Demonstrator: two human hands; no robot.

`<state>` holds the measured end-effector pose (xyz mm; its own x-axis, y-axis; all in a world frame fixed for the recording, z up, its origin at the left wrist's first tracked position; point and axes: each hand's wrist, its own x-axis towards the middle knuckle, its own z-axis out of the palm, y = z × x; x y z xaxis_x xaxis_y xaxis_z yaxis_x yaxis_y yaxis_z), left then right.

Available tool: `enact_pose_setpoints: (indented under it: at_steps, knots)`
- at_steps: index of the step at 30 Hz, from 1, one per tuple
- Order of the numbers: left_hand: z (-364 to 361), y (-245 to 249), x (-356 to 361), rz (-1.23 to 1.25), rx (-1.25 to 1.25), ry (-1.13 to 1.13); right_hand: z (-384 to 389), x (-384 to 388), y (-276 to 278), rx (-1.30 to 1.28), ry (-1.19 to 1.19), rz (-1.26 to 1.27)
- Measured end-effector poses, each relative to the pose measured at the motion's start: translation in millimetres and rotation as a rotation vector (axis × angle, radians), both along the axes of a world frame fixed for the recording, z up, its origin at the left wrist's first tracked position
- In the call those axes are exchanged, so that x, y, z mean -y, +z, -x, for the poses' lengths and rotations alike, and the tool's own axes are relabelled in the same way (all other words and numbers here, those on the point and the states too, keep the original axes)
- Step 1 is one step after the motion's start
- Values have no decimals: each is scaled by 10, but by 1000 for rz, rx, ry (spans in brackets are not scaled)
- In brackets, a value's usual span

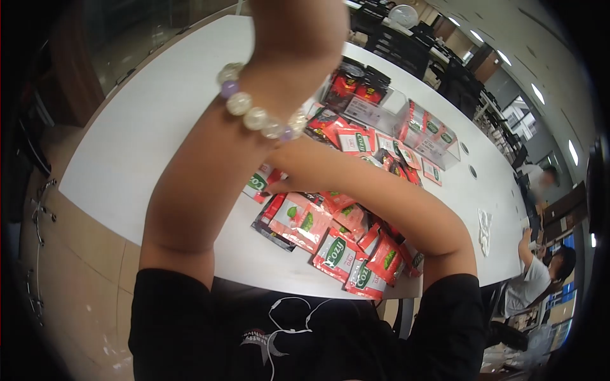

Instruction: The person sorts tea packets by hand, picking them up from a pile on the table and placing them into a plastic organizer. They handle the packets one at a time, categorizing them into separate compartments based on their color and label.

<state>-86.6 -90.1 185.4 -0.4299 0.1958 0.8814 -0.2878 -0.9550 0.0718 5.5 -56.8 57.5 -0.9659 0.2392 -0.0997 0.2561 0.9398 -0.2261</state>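
My left hand [298, 25] is raised close to the camera at the top, blurred and cut off by the frame edge. Its fingers are hidden. A bracelet of pale and purple beads [255, 118] circles that wrist. Passing beneath the left forearm, my right hand [279, 184] has its fingers at the edge of a red Cozy sachet [256, 182], partly covered by the left arm. Below lie more red Cozy sachets [337, 253] in a loose pile, some over a dark packet [272, 236].
A clear holder [438, 149] with red sachets stands at the back right, beside another with black-and-red packets [357, 82]. Crumpled white tissue [485, 232] lies on the white table [121, 146]. A person [534, 279] sits at the right.
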Motion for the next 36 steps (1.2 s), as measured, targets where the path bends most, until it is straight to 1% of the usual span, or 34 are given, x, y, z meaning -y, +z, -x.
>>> enact_pose_setpoints:
  at_steps: [1,2,5,6,8,9,11,13,14,16,17,18,19,20,21,22,23,26,28,29,30,32,33,35,36]
  knots:
    - [7,-7,9,-21,-10,-62,44,-71,-72,12,51,6]
    - [-22,-9,18,-2,9,-70,80,-124,-96,25,100,10]
    - [-145,-14,53,59,25,-105,203,-78,179,212,-6,75]
    - [-186,-12,55,56,23,-88,259,-160,90,123,72,88]
    - [-261,-27,33,17,3,-24,352,-445,-305,-60,234,107]
    - [-275,-30,18,-11,-9,12,356,-442,-333,-298,288,2]
    - [-290,-31,-4,-58,-23,70,272,-585,-280,-387,167,0]
    - [-295,-39,-3,-56,-38,92,-14,-469,166,-410,-22,56]
    - [-297,-45,-1,-55,-45,103,-278,-376,457,-388,-150,110]
    - [-314,-62,-23,-26,-48,87,-713,-569,630,-555,-345,5]
    - [-316,-72,-42,-22,-56,75,-982,-718,645,-685,-400,-18]
    - [-312,-102,-98,-37,-83,54,-1287,-937,653,-777,-467,161]
    - [-317,-125,-132,-34,-94,36,-1582,-1045,697,-832,-565,15]
    - [-323,-148,-167,-32,-105,19,-1917,-1181,697,-887,-583,-60]
    - [-337,-163,-186,-11,-101,6,-2212,-1299,652,-946,-702,-99]
    - [-334,-183,-220,16,-108,15,-2516,-1451,574,-986,-744,-36]
    - [-331,-203,-253,44,-116,25,-2759,-1554,486,-968,-834,10]
    - [-205,-262,-374,88,-195,58,-3071,-1649,237,-845,-925,119]
    - [-159,-276,-413,43,-268,-5,-3073,-1694,107,-699,-895,162]
    - [-144,-293,-417,71,-281,-2,-3032,-1697,14,-730,-857,202]
    - [-157,-287,-418,97,-310,44,-2977,-1645,48,-448,-886,-99]
    - [-185,-269,-425,148,-370,140,-2975,-1708,-22,-261,-874,-235]
    - [-187,-298,-441,207,-437,100,-2955,-1681,-6,-260,-895,-187]
    - [-224,-341,-512,360,-654,123,-2964,-1591,46,-256,-936,-82]
    - [-249,-387,-558,441,-763,132,-2987,-1587,39,-320,-944,-73]
